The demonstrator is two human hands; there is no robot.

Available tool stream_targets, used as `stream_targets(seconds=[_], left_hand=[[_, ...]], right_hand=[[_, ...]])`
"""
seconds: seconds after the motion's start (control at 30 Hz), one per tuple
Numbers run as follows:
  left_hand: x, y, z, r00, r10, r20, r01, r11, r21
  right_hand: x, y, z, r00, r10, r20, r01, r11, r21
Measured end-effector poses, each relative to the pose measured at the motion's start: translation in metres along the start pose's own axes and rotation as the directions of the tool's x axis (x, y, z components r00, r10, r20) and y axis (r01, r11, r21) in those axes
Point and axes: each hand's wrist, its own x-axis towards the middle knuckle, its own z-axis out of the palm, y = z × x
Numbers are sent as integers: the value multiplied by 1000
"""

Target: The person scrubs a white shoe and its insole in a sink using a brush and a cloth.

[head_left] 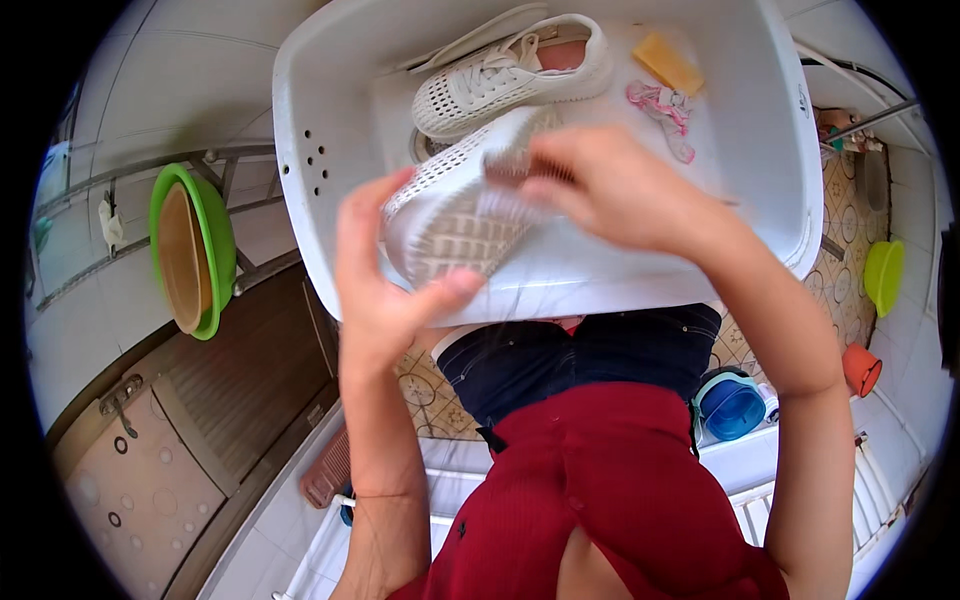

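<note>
My left hand (375, 285) is closed around one end of a white perforated shoe (450, 245), with the thumb near its sole. The shoe is tilted so that its ridged beige sole faces me. My right hand (615, 190) grips a brush (507, 178), blurred by motion, against the side of the sole. Its handle is mostly hidden by my fingers. Behind them a second white lace-up shoe (465, 92) lies in the white sink basin (300, 215). A flat white strip, perhaps an insole, (490, 32) rests beside that shoe.
A yellow sponge (668, 63) and a crumpled pink-and-white piece (664, 115) lie in the sink's far right. At left, a green basin (226, 245) holding a brown one hangs on a metal rail. Lower right are a blue bucket (735, 410) and an orange pot (860, 370).
</note>
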Motion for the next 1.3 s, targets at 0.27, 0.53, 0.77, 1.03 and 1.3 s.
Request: stream_targets(seconds=[0.27,0.53,0.77,1.03,1.3], left_hand=[[-33,-42,22,951,-135,-277,194,961,198],[16,-57,-5,941,-280,192,93,756,648],[61,-72,-34,700,-543,464,489,838,243],[37,-63,-8,857,-366,363,181,873,453],[24,15,38,959,-40,282,-171,711,682]], right_hand=[[-22,15,-6,987,86,-139,-73,992,100],[-14,62,-8,896,-186,-402,59,950,-307],[-5,22,-12,903,-12,-429,-27,996,-85],[-25,14,-3,866,43,-498,-46,999,6],[-40,33,-2,896,82,-436,-65,996,54]])
